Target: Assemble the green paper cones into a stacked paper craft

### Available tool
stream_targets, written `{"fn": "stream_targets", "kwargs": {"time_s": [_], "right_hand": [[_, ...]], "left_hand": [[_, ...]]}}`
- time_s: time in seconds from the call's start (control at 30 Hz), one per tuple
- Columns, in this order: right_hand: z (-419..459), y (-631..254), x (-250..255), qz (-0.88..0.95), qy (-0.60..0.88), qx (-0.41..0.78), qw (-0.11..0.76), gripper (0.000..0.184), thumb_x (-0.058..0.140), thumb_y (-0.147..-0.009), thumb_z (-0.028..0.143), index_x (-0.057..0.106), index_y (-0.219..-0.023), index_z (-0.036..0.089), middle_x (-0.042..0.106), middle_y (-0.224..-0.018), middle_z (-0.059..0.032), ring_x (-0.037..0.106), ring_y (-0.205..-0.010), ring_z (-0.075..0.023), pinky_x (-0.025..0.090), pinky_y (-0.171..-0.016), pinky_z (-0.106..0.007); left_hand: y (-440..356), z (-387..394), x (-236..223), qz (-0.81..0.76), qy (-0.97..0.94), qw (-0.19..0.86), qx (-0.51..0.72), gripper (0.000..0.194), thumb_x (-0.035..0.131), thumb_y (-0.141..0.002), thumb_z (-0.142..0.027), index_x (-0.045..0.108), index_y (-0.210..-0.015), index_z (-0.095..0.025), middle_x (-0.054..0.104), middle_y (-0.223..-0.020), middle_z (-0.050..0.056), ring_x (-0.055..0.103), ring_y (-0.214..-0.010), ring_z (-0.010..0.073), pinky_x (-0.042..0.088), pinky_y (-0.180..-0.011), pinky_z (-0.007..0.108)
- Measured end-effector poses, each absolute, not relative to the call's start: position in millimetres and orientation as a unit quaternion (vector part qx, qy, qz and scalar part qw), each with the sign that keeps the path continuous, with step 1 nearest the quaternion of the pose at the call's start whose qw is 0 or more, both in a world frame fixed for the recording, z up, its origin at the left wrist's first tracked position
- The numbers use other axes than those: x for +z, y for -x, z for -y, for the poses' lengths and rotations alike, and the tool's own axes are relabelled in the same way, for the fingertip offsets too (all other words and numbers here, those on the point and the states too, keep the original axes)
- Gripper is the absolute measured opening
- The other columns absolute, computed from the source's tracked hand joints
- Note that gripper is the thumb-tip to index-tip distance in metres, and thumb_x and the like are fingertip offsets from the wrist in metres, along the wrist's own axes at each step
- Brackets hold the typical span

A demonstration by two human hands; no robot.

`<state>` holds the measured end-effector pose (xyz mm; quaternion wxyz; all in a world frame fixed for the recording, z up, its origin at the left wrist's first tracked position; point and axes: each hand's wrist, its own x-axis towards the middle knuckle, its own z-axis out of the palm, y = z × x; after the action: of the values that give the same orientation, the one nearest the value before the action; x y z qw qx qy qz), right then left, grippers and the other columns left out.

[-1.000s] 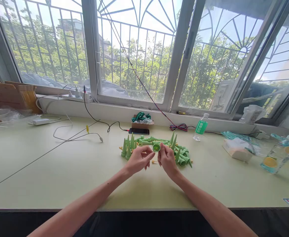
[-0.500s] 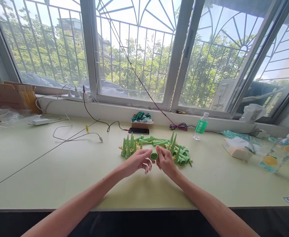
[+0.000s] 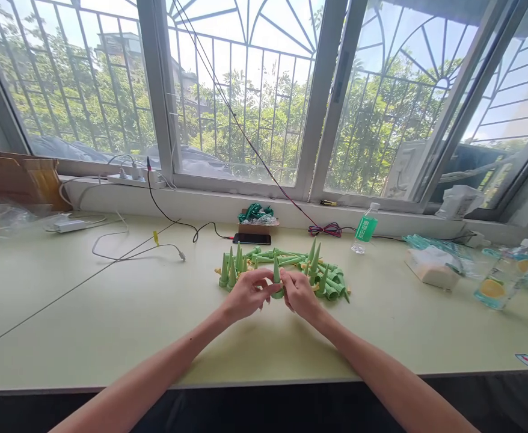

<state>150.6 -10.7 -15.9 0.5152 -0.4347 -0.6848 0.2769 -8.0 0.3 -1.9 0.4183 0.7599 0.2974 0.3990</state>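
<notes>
My left hand [image 3: 246, 296] and my right hand [image 3: 299, 294] meet over the pale table [image 3: 110, 313], fingers pinched on one green cone-shaped plastic piece [image 3: 276, 273]. The cone stands upright between them, tip up. A small yellow part shows at my right fingertips. Just behind lies a pile of green cones [image 3: 322, 278], some lying flat, and to the left several upright green cones [image 3: 230, 269] stand in a group.
A black phone [image 3: 252, 239] and a small box of green parts [image 3: 257, 218] lie behind the pile. A water bottle [image 3: 365, 228] stands right of them. Cables [image 3: 128, 240] cross the table at left. Tissues [image 3: 430, 269] and a clear bottle [image 3: 498, 281] sit at right.
The green cone was held with its open end toward me; it now stands upright, tip up, between both hands. The hands dropped slightly toward the table.
</notes>
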Motion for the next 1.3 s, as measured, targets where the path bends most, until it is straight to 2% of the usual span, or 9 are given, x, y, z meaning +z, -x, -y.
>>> {"fn": "stream_targets", "kwargs": {"time_s": [0.13,0.23,0.47,0.6,0.83,0.93,1.17,1.3], "right_hand": [[8.9,-150.5,-16.5,0.679,0.442,0.285,0.513,0.052,0.035,-0.093,0.05,0.036,-0.05,0.021,0.035,-0.036,0.0042,0.033,-0.035,-0.0086,0.024,-0.039,-0.023],[8.1,-150.5,-17.5,0.679,0.445,0.283,0.51,0.053,0.035,-0.093,0.047,0.035,-0.047,0.021,0.035,-0.036,0.0038,0.032,-0.035,-0.0083,0.024,-0.039,-0.023],[9.9,-151.5,-16.2,0.707,0.446,0.242,0.493,0.056,0.031,-0.096,0.047,0.036,-0.046,0.021,0.037,-0.038,0.0027,0.036,-0.04,-0.0107,0.029,-0.046,-0.024],[9.5,-152.4,-17.1,0.718,0.438,0.206,0.5,0.054,0.031,-0.096,0.049,0.032,-0.05,0.021,0.034,-0.044,0.0028,0.033,-0.045,-0.0114,0.027,-0.048,-0.026],[11.5,-153.5,-20.2,0.739,0.414,0.154,0.509,0.05,0.032,-0.098,0.046,0.031,-0.056,0.02,0.032,-0.051,0.0041,0.026,-0.05,-0.0095,0.021,-0.05,-0.026],[11.3,-153.7,-21.0,0.743,0.414,0.147,0.505,0.048,0.032,-0.099,0.043,0.032,-0.057,0.019,0.031,-0.052,0.0044,0.025,-0.051,-0.0094,0.02,-0.051,-0.026],[6.9,-153.1,-22.4,0.738,0.422,0.155,0.504,0.046,0.032,-0.099,0.04,0.034,-0.058,0.019,0.034,-0.053,0.0039,0.028,-0.051,-0.0096,0.02,-0.051,-0.026],[8.6,-153.4,-21.1,0.742,0.419,0.15,0.502,0.045,0.033,-0.099,0.039,0.032,-0.058,0.019,0.033,-0.053,0.0039,0.028,-0.051,-0.0094,0.02,-0.051,-0.026]], "left_hand": [[6.3,3.4,-0.1,-0.298,-0.802,0.301,0.422,0.028,0.06,-0.086,-0.042,0.069,-0.085,-0.016,0.058,-0.082,0.005,0.054,-0.056,0.0083,0.049,-0.048,0.019],[5.7,5.2,1.4,-0.295,-0.814,0.281,0.414,0.027,0.058,-0.087,-0.041,0.07,-0.085,-0.016,0.059,-0.083,0.005,0.053,-0.053,0.0072,0.049,-0.048,0.019],[6.2,4.4,-0.2,-0.307,-0.775,0.379,0.402,0.033,0.065,-0.082,-0.048,0.067,-0.08,-0.015,0.058,-0.065,0.002,0.052,-0.044,0.0082,0.041,-0.037,0.019],[5.9,3.3,-0.1,-0.287,-0.753,0.448,0.388,0.037,0.067,-0.079,-0.05,0.065,-0.078,-0.013,0.054,-0.049,-0.001,0.048,-0.039,0.0082,0.04,-0.039,0.02],[10.1,0.6,0.3,-0.243,-0.677,0.603,0.344,0.044,0.067,-0.079,-0.053,0.066,-0.089,-0.01,0.048,-0.056,-0.002,0.047,-0.047,0.0072,0.038,-0.042,0.019],[11.2,0.0,0.1,-0.235,-0.682,0.603,0.341,0.042,0.066,-0.081,-0.051,0.066,-0.092,-0.01,0.047,-0.057,-0.002,0.046,-0.047,0.0069,0.037,-0.042,0.019],[8.3,-0.6,-2.7,-0.252,-0.731,0.509,0.379,0.033,0.067,-0.083,-0.044,0.065,-0.086,-0.011,0.052,-0.05,-0.002,0.048,-0.04,0.0076,0.036,-0.04,0.019],[9.0,-0.4,-0.6,-0.236,-0.721,0.54,0.364,0.034,0.067,-0.082,-0.042,0.067,-0.094,-0.011,0.057,-0.062,0.001,0.05,-0.044,0.0071,0.039,-0.042,0.019]]}}
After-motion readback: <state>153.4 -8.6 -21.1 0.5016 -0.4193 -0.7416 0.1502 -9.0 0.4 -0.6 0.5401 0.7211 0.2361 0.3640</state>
